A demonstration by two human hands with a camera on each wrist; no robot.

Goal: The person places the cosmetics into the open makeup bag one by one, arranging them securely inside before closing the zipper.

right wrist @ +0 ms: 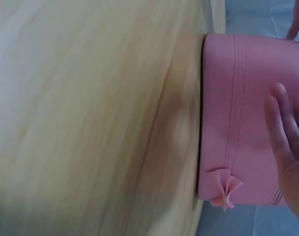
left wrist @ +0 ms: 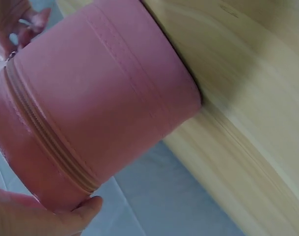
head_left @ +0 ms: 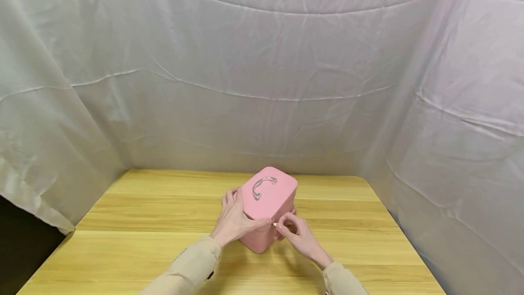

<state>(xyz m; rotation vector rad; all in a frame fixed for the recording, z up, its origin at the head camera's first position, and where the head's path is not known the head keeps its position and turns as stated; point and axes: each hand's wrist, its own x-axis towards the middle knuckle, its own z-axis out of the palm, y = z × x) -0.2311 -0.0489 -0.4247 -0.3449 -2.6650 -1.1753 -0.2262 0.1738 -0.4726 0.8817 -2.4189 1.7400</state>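
Note:
A pink box-shaped case stands on the table, with a silver handle on its lid. My left hand grips the lid from the left, its thumb along the near edge and its fingers over the far side. Around the case, below the lid, runs a zipper, closed along the stretch seen in the left wrist view. With thumb and index finger my right hand pinches the small zipper pull at the near right. The right hand's other fingers extend beside the case wall.
A pink bow decorates the lower part of the case's side. The wooden table spreads out around the case. Pale grey curtains hang behind the table and at both sides. A dark area shows at the lower left.

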